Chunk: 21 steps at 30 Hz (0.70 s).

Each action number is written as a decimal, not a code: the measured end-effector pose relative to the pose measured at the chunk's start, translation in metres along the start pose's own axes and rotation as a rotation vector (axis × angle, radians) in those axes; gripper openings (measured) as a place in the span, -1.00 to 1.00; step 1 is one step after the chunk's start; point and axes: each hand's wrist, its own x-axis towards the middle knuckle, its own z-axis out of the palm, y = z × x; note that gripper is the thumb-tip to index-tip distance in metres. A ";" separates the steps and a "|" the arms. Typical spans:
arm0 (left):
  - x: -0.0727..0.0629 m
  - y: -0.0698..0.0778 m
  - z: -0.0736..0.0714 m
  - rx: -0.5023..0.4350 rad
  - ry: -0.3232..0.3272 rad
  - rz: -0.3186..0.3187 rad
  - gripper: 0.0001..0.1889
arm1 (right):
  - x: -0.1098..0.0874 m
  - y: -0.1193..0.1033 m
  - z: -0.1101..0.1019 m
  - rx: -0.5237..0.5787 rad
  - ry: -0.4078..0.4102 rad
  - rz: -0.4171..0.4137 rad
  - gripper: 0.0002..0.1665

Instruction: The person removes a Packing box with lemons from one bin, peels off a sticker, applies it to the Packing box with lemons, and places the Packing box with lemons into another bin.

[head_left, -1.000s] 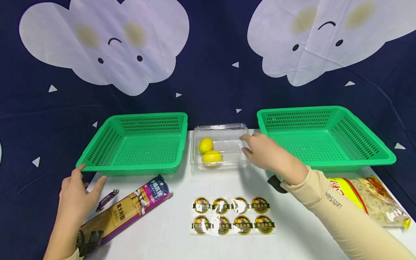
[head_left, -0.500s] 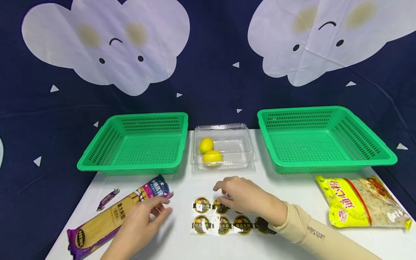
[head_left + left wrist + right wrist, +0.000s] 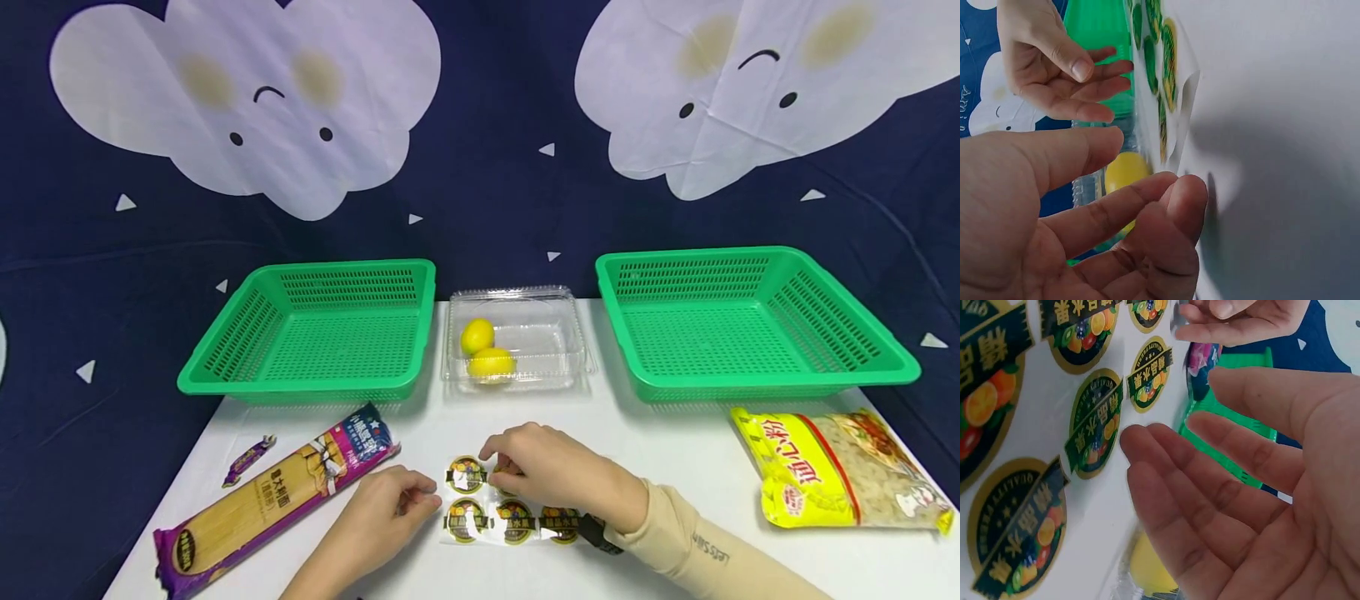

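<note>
A sheet of round fruit stickers (image 3: pixel 467 521) lies on the white table, its right part hidden under my right hand. My left hand (image 3: pixel 382 512) is at the sheet's left edge. In the left wrist view its fingers (image 3: pixel 1116 209) are loosely bent, the thumb stands apart, and a corner of the sheet (image 3: pixel 1186 115) lifts off the table. My right hand (image 3: pixel 558 471) hovers over the upper stickers. Seen from the right wrist, its fingers (image 3: pixel 1191 509) are relaxed and hold nothing. Behind the sheet sits a clear plastic box (image 3: pixel 517 292) with two lemons (image 3: pixel 491 365) in it.
Green baskets stand at back left (image 3: pixel 300 387) and back right (image 3: pixel 772 383), either side of the box. A pasta packet (image 3: pixel 270 500) and a small purple-wrapped candy (image 3: pixel 249 461) lie at left. A yellow noodle bag (image 3: pixel 840 471) lies at right.
My right hand has come from the clear box toward me and over the stickers. The left hand has moved right, from beside the left basket, past the pasta packet to the sheet's edge.
</note>
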 end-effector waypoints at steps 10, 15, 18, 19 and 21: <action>0.004 0.001 0.010 -0.020 -0.008 -0.016 -0.91 | -0.003 0.000 0.008 0.031 -0.032 -0.011 -0.90; 0.005 0.001 0.011 -0.091 0.000 -0.045 -0.93 | -0.004 0.001 0.011 0.035 -0.019 -0.008 -0.87; 0.006 0.002 0.011 -0.182 0.003 -0.077 -0.90 | -0.004 0.002 0.012 0.046 -0.012 0.001 -0.89; 0.007 0.002 0.012 -0.213 0.003 -0.089 -0.89 | -0.004 0.002 0.012 0.052 -0.012 0.006 -0.90; 0.008 0.002 0.012 -0.271 -0.002 -0.111 -0.87 | -0.003 0.003 0.013 0.056 -0.007 0.005 -0.91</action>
